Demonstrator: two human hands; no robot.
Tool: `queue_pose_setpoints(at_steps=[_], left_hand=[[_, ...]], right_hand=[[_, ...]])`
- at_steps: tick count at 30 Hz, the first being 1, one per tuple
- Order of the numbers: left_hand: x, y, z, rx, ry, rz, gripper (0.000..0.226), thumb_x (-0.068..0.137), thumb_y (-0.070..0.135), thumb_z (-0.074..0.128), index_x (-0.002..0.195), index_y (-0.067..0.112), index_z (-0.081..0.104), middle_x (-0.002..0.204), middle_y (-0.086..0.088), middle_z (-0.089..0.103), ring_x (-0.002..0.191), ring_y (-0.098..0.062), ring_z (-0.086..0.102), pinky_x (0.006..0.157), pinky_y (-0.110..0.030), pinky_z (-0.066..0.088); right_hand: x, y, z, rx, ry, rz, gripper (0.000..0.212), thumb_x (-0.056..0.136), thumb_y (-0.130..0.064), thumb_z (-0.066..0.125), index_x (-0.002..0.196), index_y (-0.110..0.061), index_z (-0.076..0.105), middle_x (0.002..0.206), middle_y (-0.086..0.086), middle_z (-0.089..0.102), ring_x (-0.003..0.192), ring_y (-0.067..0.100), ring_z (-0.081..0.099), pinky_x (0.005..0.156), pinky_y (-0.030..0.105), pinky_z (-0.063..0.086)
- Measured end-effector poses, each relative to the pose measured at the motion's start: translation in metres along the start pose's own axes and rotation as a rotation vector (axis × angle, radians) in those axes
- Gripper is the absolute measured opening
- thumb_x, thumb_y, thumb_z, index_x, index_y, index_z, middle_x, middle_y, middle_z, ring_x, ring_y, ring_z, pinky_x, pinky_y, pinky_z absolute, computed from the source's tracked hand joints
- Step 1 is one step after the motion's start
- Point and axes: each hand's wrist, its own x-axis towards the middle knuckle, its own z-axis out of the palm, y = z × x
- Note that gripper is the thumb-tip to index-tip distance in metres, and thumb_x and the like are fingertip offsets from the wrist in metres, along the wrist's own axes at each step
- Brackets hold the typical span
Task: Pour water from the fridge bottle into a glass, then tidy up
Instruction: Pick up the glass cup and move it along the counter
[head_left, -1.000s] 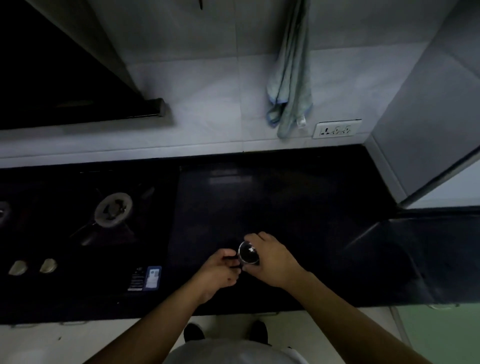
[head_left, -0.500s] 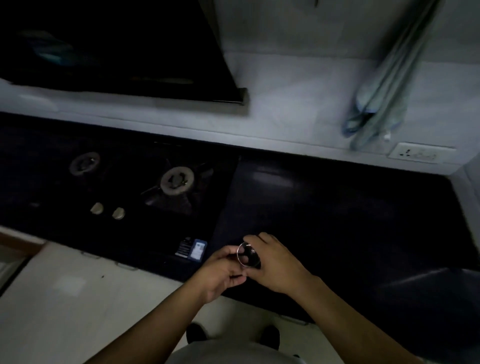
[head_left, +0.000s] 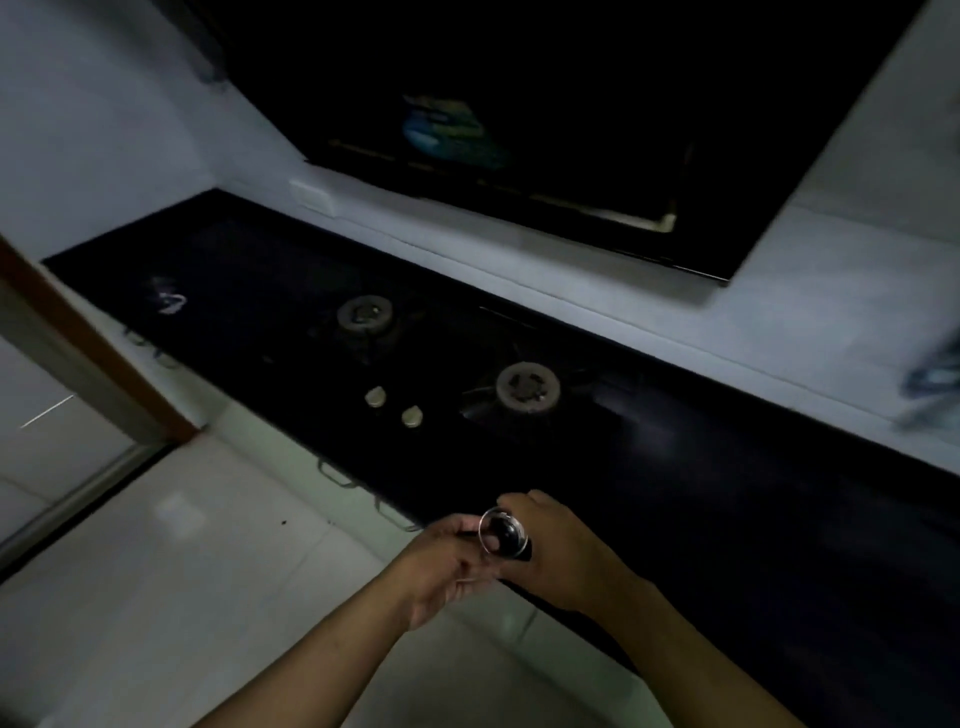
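Observation:
A small clear glass (head_left: 503, 534) is held between both hands just off the front edge of the black counter (head_left: 727, 493). I look down into its round rim. My right hand (head_left: 566, 556) wraps round the glass from the right. My left hand (head_left: 447, 561) grips it from the left with curled fingers. The fridge bottle is not in view. The room is dim, so I cannot tell whether the glass holds water.
A two-burner gas hob (head_left: 441, 374) with two pale knobs (head_left: 395, 406) is set into the counter. A dark hood (head_left: 545, 130) hangs above it. A doorway with a brown frame (head_left: 88, 358) opens at the left. Pale floor tiles (head_left: 208, 571) lie below.
My view has swung left, from the towel and socket toward the hob and the doorway. Both hands kept hold of the glass, which has come off the counter to its front edge.

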Motion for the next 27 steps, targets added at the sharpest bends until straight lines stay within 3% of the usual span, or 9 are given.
queue_pose_setpoints(at_steps=[4, 9, 12, 17, 23, 27], left_hand=[[-0.021, 0.02, -0.075, 0.029, 0.05, 0.036, 0.033, 0.084, -0.004, 0.055, 0.111, 0.013, 0.064, 0.091, -0.006, 0.073, 0.082, -0.016, 0.07, 0.082, -0.036, 0.052], [-0.045, 0.044, -0.155, -0.026, 0.12, 0.076, 0.03, 0.087, -0.004, 0.055, 0.11, 0.013, 0.063, 0.093, -0.007, 0.074, 0.082, -0.019, 0.07, 0.083, -0.037, 0.05], [-0.049, 0.055, -0.198, -0.073, 0.162, 0.078, 0.037, 0.085, -0.006, 0.053, 0.117, 0.01, 0.06, 0.096, -0.01, 0.073, 0.09, -0.025, 0.07, 0.082, -0.037, 0.05], [-0.055, 0.079, -0.25, -0.143, 0.204, 0.1, 0.041, 0.084, -0.007, 0.057, 0.123, 0.005, 0.059, 0.097, -0.008, 0.072, 0.089, -0.025, 0.07, 0.081, -0.037, 0.05], [-0.051, 0.113, -0.311, -0.18, 0.273, 0.12, 0.036, 0.087, -0.01, 0.052, 0.118, 0.007, 0.06, 0.098, -0.009, 0.07, 0.088, -0.027, 0.067, 0.082, -0.038, 0.05], [-0.04, 0.142, -0.357, -0.215, 0.304, 0.11, 0.04, 0.087, -0.011, 0.051, 0.12, 0.009, 0.06, 0.11, -0.014, 0.071, 0.092, -0.028, 0.069, 0.081, -0.036, 0.051]], right_hand=[[0.049, -0.059, 0.033, -0.007, -0.026, -0.058, 0.039, 0.081, -0.049, 0.072, 0.108, -0.027, 0.055, 0.098, -0.01, 0.049, 0.086, 0.005, 0.048, 0.069, 0.01, 0.035], [0.106, -0.126, 0.063, -0.039, -0.066, -0.126, 0.032, 0.081, -0.052, 0.072, 0.095, -0.031, 0.052, 0.093, -0.008, 0.052, 0.084, 0.004, 0.049, 0.066, 0.02, 0.037], [0.137, -0.158, 0.077, -0.043, -0.105, -0.159, 0.034, 0.077, -0.056, 0.07, 0.098, -0.034, 0.054, 0.097, -0.008, 0.056, 0.089, 0.006, 0.051, 0.072, 0.024, 0.045], [0.186, -0.198, 0.089, -0.036, -0.124, -0.205, 0.032, 0.077, -0.043, 0.077, 0.1, -0.032, 0.058, 0.099, -0.006, 0.058, 0.091, 0.009, 0.055, 0.079, 0.034, 0.053], [0.254, -0.236, 0.104, -0.037, -0.159, -0.267, 0.028, 0.077, -0.035, 0.079, 0.092, -0.03, 0.056, 0.096, -0.005, 0.057, 0.088, 0.009, 0.056, 0.078, 0.032, 0.052], [0.309, -0.256, 0.118, -0.041, -0.19, -0.296, 0.029, 0.08, -0.045, 0.076, 0.099, -0.031, 0.058, 0.097, -0.008, 0.056, 0.086, 0.005, 0.055, 0.075, 0.03, 0.053]])
